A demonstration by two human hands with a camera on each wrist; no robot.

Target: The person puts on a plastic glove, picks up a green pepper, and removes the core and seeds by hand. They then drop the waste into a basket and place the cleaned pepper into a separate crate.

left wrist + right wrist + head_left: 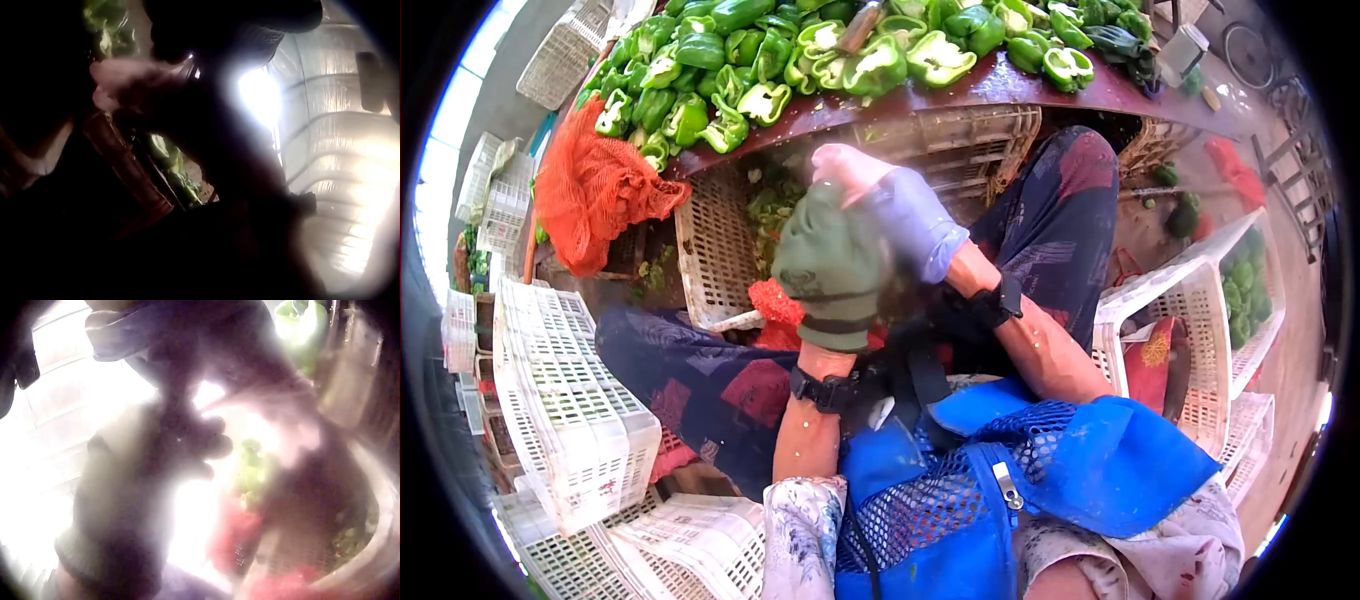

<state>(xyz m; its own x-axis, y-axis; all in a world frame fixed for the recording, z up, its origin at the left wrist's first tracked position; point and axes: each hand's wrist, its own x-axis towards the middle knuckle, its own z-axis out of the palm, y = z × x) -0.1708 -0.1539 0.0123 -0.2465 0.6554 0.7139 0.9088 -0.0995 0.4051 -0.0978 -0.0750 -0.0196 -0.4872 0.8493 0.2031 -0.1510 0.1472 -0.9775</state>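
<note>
In the head view, the left hand (830, 255) wears a dark green glove and lies against the right hand (890, 200), which wears a pale purple covering with pink at the fingers. Both are raised above the lap, just short of the table's pepper pile. The left fingers look bent, but whatever they may hold is hidden. Blur hides the right hand's grip. Halved green peppers (875, 68) with pale insides lie heaped on the dark red table (1090, 92). The right wrist view shows dark fingertips (215, 437) close to a blurred green piece (251, 475); contact is unclear.
Orange-red netting (595, 190) hangs off the table's left corner. Beneath the table edge stands a white crate (700, 250) with green scraps. Other white crates stand left (570, 400) and right (1200, 330). A brown handle (860, 28) rests among the peppers.
</note>
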